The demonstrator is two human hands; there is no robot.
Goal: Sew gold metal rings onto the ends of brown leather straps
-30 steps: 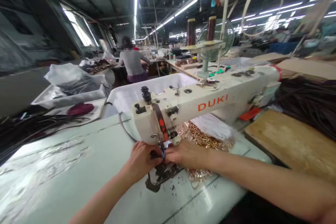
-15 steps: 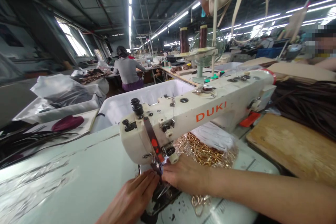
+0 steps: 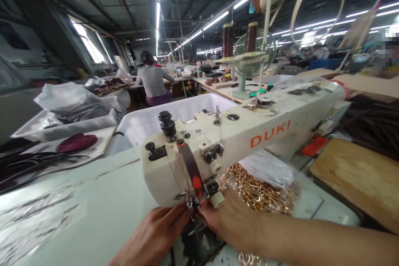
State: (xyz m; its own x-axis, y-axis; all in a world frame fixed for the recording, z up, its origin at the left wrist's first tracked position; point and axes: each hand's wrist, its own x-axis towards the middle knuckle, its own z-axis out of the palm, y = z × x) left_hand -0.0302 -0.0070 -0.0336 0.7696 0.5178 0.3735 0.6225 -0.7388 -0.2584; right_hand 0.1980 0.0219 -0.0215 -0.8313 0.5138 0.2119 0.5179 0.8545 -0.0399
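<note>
A cream sewing machine (image 3: 237,133) marked DUKI stands on a pale green table (image 3: 77,199). Both of my hands meet under its head at the needle. My left hand (image 3: 156,235) comes in from below with fingers together, tips touching a dark piece at the needle. My right hand (image 3: 230,220) reaches in from the right, fingers pinched at the same spot; what they hold is hidden. A clear bag of gold metal rings (image 3: 262,191) lies right behind my right hand.
A white bin (image 3: 146,122) stands behind the machine. Dark straps (image 3: 37,162) and a maroon piece (image 3: 76,142) lie at the left. A wooden board (image 3: 358,178) sits at the right. Another person (image 3: 152,79) sits at a far table. A green fan (image 3: 249,62) stands behind.
The camera has moved closer and lower, so the machine head fills more of the view. My hands stay at the needle; the left hand's fingers have flattened from a curled grip.
</note>
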